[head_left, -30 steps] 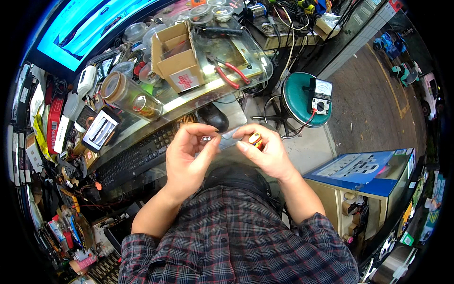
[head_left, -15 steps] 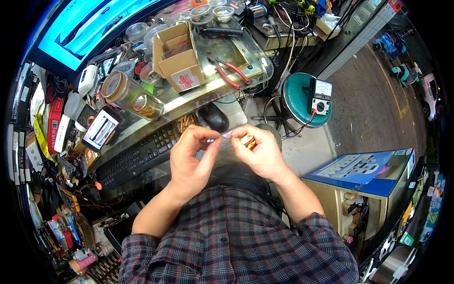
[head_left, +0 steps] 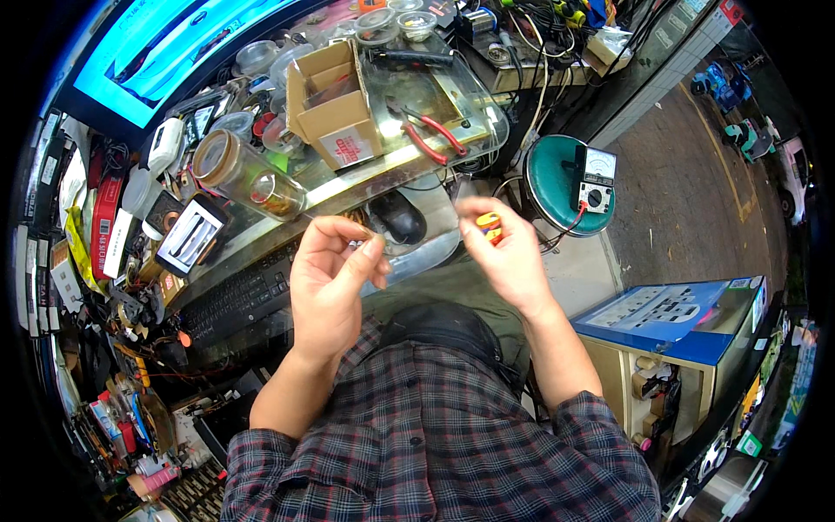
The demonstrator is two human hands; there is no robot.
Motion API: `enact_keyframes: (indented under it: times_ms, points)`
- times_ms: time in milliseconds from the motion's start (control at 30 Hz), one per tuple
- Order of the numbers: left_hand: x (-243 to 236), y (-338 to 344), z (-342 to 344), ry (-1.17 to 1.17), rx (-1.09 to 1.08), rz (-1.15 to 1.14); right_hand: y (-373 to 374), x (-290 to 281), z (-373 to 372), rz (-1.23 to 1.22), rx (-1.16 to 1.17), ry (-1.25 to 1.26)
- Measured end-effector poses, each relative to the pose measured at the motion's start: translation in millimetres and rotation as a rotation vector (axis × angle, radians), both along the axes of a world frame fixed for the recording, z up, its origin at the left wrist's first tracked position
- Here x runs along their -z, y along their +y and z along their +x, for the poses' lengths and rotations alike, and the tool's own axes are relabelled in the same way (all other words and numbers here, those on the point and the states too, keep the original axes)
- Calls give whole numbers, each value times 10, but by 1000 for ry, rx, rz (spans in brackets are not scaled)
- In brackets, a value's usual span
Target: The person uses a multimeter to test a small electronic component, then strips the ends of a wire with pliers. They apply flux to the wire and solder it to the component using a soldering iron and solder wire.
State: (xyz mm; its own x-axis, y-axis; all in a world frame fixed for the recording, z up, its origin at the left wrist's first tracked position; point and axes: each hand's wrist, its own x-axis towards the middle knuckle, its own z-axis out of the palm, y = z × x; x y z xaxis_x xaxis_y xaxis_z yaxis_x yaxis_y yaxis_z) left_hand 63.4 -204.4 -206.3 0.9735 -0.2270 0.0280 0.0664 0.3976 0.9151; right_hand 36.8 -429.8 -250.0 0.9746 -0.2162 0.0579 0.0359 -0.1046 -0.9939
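My left hand (head_left: 329, 274) is raised over the keyboard (head_left: 239, 291), thumb and fingertips pinched together. Small silvery bits (head_left: 355, 245) show between its curled fingers, too small to name. To its right, my right hand (head_left: 509, 252) is closed around a small yellow cylinder with red and dark marks (head_left: 490, 228), perhaps a battery. Its fingertips are smeared by motion, and a faint translucent shape shows above them. The two hands are apart, with the black mouse (head_left: 397, 217) lying behind the gap between them.
An open cardboard box (head_left: 335, 109), red-handled pliers (head_left: 435, 139) and a cork-lidded jar (head_left: 248, 178) are on the glass desk. A lit phone (head_left: 191, 235) leans at left. An analog multimeter (head_left: 595, 178) rests on a green stool (head_left: 557, 187). A blue-topped cabinet (head_left: 670, 317) stands at right.
My hands, close together before, have moved apart. The right went up and right with the yellow cylinder; the left shifted slightly left. More of the mouse and tray edge shows now.
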Motion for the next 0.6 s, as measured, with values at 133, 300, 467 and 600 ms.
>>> enact_keyframes:
  times_ms: [133,300,467,600]
  points:
    - [-15,3,-10,25,86,51,-32,-161,-49,-15,-146,-31]
    - [-88,27,-17,15,188,211,-210,-425,69,-21,-443,34]
    - [-109,26,-26,8,244,288,-216,-459,120,-168,-612,-28]
    - [-94,36,-16,24,257,293,-214,-456,144,-180,-661,-15]
